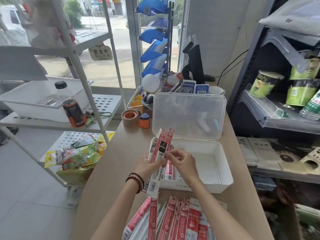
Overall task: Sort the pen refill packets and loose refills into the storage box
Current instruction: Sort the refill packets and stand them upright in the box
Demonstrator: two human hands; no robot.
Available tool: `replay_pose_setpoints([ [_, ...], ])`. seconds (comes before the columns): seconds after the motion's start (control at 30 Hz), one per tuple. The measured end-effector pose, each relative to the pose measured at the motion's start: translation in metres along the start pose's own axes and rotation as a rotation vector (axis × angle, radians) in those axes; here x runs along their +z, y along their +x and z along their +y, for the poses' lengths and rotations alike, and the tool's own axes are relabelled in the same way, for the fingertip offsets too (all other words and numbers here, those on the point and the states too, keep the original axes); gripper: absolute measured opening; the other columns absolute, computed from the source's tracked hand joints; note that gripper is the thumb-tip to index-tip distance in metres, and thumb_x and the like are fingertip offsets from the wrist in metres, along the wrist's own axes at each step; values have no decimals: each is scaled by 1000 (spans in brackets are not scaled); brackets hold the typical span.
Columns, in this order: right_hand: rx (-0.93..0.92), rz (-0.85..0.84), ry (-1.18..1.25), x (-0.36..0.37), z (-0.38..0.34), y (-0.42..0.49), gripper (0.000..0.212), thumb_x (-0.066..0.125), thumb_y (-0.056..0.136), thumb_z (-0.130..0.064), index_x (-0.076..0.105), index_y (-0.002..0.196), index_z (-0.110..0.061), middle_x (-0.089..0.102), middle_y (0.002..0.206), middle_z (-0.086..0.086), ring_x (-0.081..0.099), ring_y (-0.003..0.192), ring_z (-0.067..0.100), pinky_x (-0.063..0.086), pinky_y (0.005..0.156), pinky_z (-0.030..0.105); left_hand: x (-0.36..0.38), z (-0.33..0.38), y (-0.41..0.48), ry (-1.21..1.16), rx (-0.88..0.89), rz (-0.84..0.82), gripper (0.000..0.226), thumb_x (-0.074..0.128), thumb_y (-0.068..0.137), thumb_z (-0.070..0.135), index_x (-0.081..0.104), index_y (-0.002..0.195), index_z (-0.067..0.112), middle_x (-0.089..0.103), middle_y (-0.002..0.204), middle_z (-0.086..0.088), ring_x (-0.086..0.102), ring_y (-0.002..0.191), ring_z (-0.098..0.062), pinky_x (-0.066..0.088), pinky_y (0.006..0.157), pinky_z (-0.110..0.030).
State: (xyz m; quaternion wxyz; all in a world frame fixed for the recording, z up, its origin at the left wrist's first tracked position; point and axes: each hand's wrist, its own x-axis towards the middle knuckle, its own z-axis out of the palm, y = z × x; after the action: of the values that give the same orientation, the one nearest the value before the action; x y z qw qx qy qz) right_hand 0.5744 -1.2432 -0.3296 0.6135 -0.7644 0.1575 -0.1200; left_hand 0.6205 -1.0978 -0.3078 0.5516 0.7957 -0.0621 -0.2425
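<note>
two long red-and-white refill packets (162,144) sit gripped in the left hand (147,166), right hand (183,161) pinching them.

Looks like a small shop corner on my feed. Daylight pours in through a big window (107,70) straight ahead, sunny street outside. A light wooden counter (117,161) runs toward it. On the left there's a white metal rack (107,103) with perforated shelves, holding a white tub (34,110), a dark drink bottle (73,108) and snack bags (81,153) lower down, with a little sign (100,51) hanging off it. Pale tiled floor (22,179) underneath. Blue file trays (154,49) stack up by the window frame, with a black monitor (195,63) beside them against a plain white wall (221,32). Grey shelving (277,118) on the right holds green cup noodles (264,85).
</note>
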Motion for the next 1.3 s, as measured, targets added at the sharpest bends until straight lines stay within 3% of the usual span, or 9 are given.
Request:
replay_pose_setpoints([
  [0.1, 1, 19, 25, -1, 0, 1, 20, 75, 80, -43, 75, 86, -24, 74, 80, -3, 69, 79, 22, 58, 73, 32, -3, -1, 2, -29, -17, -37, 21, 70, 79, 41, 68, 88, 23, 71, 83, -1, 63, 68, -13, 50, 59, -21],
  [0.37, 76, -51, 139, -6, 2, 4, 16, 71, 86, -30, 72, 94, -16, 75, 91, 4, 70, 84, 18, 57, 79, 27, -5, -11, 12, -92, -20, -72, 38, 70, 71, 50, 71, 92, 19, 75, 88, -5, 71, 82, -24, 56, 75, -36],
  [0.47, 137, -4, 209, -8, 0, 3, 22, 67, 90, -28, 66, 99, -9, 74, 92, 6, 69, 77, 12, 50, 63, 13, -5, -10, 10, -137, -46, -55, 35, 69, 76, 45, 69, 94, 15, 75, 89, -6, 70, 77, -22, 54, 66, -30],
  [0.6, 156, 90, 242, -7, 2, 5, 18, 64, 92, -27, 61, 100, -11, 73, 84, 2, 67, 68, 9, 49, 59, 17, -4, -11, 8, -145, -56, -18, 29, 68, 79, 46, 61, 89, 19, 64, 81, 1, 57, 68, -10, 44, 56, -21],
  [0.73, 152, 223, 189, -6, 6, 6, 15, 63, 93, -26, 63, 101, -14, 72, 91, 4, 70, 80, 17, 57, 62, 27, -3, -15, 9, -183, -24, -4, 73, 73, 63, 61, 61, 114, 10, 70, 106, -10, 67, 96, -28, 54, 87, -44],
  [0.83, 147, 250, 34, -1, 11, 9, 13, 63, 93, -28, 65, 100, -18, 71, 94, 2, 70, 87, 19, 61, 72, 34, -4, -19, 12, -200, -13, -7, 51, 71, 75, 48, 64, 109, 11, 71, 92, -2, 68, 81, -18, 55, 70, -31],
  [0.93, 175, 202, -194, 3, 13, 12, 13, 64, 92, -26, 67, 101, -16, 70, 94, -3, 67, 88, 11, 53, 71, 17, -5, -18, 9, -210, 21, -14, 26, 68, 83, 36, 66, 98, 16, 72, 83, 4, 69, 67, -6, 48, 55, -17],
  [1.0, 195, 180, -310, 8, 16, 13, 14, 65, 91, -23, 68, 102, -15, 69, 94, -4, 64, 85, 7, 47, 69, 11, -6, -20, 9, -228, 44, -22, 27, 68, 83, 36, 66, 100, 15, 73, 83, 3, 70, 68, -7, 50, 56, -19],
  [1.3, 271, 169, -512, 11, 20, 13, 15, 76, 82, -12, 73, 96, -9, 72, 96, 4, 66, 85, 14, 53, 81, 21, -10, -12, 0, -228, 23, -67, 10, 63, 87, 36, 58, 83, 28, 65, 79, 10, 58, 59, 6, 39, 42, -7],
])
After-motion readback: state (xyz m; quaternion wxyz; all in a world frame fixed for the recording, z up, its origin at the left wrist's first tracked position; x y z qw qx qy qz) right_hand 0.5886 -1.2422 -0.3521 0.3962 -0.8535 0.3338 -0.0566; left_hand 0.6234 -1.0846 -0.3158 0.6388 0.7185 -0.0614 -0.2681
